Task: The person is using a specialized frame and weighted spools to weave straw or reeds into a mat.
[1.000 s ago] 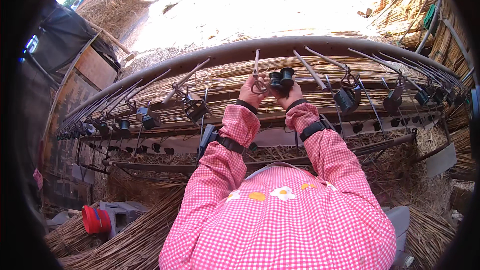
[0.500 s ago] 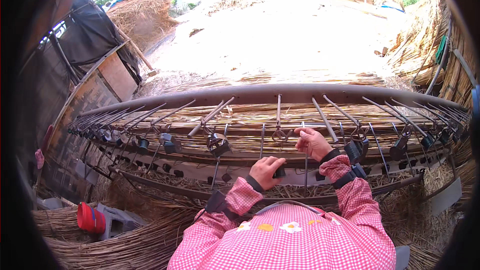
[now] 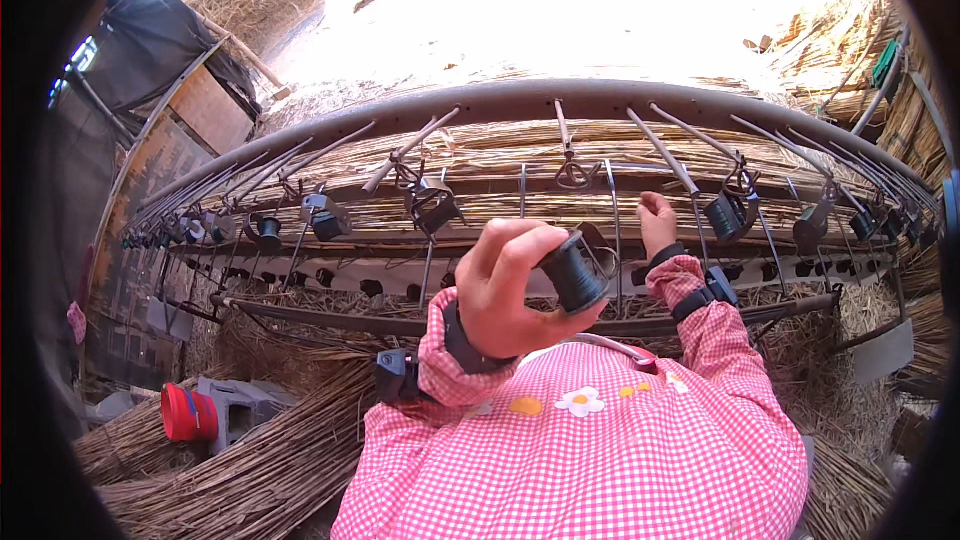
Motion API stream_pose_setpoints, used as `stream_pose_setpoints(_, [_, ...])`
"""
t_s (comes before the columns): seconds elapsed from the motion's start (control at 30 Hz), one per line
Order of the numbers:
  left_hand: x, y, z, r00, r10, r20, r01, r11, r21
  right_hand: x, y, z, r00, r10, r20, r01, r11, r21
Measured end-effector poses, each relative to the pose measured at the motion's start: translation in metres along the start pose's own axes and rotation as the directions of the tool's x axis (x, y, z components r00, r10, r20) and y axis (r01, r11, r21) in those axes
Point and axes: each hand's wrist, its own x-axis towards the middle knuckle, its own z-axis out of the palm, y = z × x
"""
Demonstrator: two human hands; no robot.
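My left hand is raised in front of my chest, thumb and fingers closed on the ends of a spool of dark green thread. A curved metal bracket sits against the spool's far side. Farther right, my right hand is held up by the rack with its fingertips pressed together; whatever lies between them, perhaps a thread, is too fine to make out. A bare wire hook hangs from a rod of the metal rack between the hands. A hanging thread spool is just right of my right hand.
More spools in metal holders hang along the rack on both sides. Straw stalks lie across behind its rods. A lower bar crosses before me. At lower left are a red bucket, a grey block and straw bundles.
My left hand has risen toward me and tilted, bringing the spool into plain sight. My right hand has moved slightly right and its fingers have drawn together. The view has tipped downward.
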Motion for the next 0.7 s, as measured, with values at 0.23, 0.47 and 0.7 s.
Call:
stream_pose_setpoints(0.23, [-0.045, -0.032, 0.048, 0.708, -0.559, 0.431, 0.563, 0.079, -0.823, 0.025, 0.036, -0.011, 0.891, 0.376, 0.256, -0.219, 0.847, -0.485])
stream_pose_setpoints(0.47, [-0.070, -0.050, 0.099, 0.598, -0.263, 0.757, 0.697, -0.297, -0.653, -0.087, -0.008, -0.038, 0.654, 0.360, 0.666, -0.311, 0.930, -0.198])
stream_pose_setpoints(0.7, [-0.007, 0.011, 0.178, 0.827, -0.348, 0.441, 0.538, 0.268, -0.799, -0.146, -0.066, -0.105, 0.716, -0.229, 0.659, 0.165, 0.974, 0.158])
